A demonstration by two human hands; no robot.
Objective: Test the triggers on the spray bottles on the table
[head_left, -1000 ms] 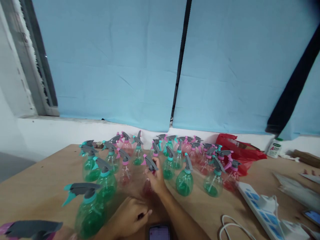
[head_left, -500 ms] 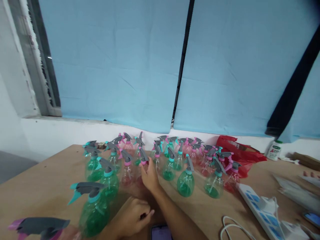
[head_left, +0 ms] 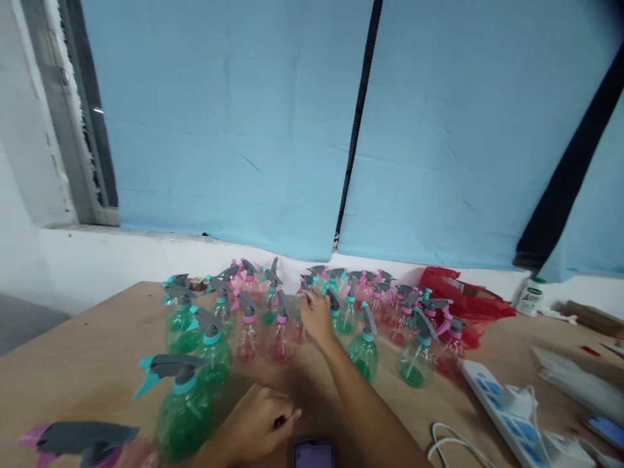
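My right hand (head_left: 316, 317) reaches forward among the spray bottles, its fingers closed around the neck of a pink spray bottle (head_left: 299, 330) that it partly hides. Close to me, my left hand (head_left: 260, 419) is curled over the table, with nothing visible in it. Left of my right hand stand two pink bottles, one of them (head_left: 279, 338) upright with a grey head. A green bottle (head_left: 185, 416) with a turquoise trigger is beside my left hand. Right of my right forearm stands another green bottle (head_left: 363, 354).
Several more green and pink bottles stand towards the wall. A red plastic bag (head_left: 463, 305), a white bottle (head_left: 531, 297), a power strip (head_left: 504, 413) with white plugs and cables, and clear plastic bags lie to the right. A phone (head_left: 313, 454) lies near the front edge.
My right hand has let go of one pink bottle, which now stands free, and moved right to another. My left hand has not moved. The other person's fingers at the right edge are gone.
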